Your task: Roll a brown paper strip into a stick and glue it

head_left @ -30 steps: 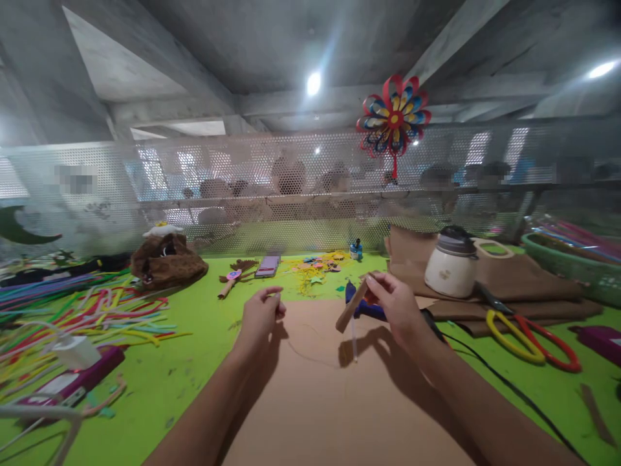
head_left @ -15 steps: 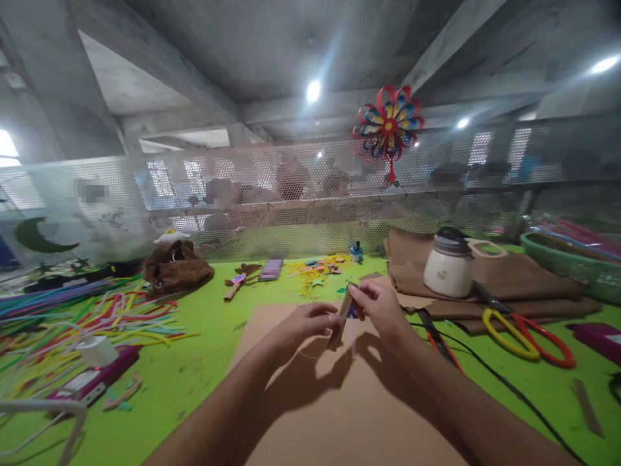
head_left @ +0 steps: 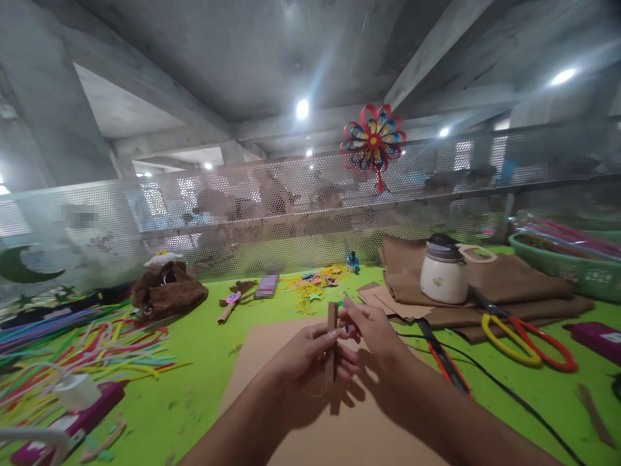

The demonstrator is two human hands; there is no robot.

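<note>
My left hand (head_left: 306,353) is closed around a narrow brown strip (head_left: 332,316), which stands nearly upright between thumb and fingers. Close beside the strip's upper half, my right hand (head_left: 373,327) has its thumb and fingertips bent together. A small dark blue bit shows at those fingertips, too little to name. Both hands are above a brown sheet (head_left: 359,430), which lies on the green table (head_left: 184,362). Shadows of the hands and strip fall on the sheet.
Yellow-and-red-handled scissors (head_left: 509,343), a cream jar (head_left: 442,275) and folded brown material (head_left: 524,278) lie right. A black cable (head_left: 504,385) crosses there. Left are colourful pipe cleaners (head_left: 111,346), a brown furry item (head_left: 167,288) and a purple power strip (head_left: 104,398). A perforated screen (head_left: 233,226) stands behind.
My left hand has closed around the strip, which now stands more upright. My right hand has let go of the strip's top and sits just right of it. The view has shifted slightly.
</note>
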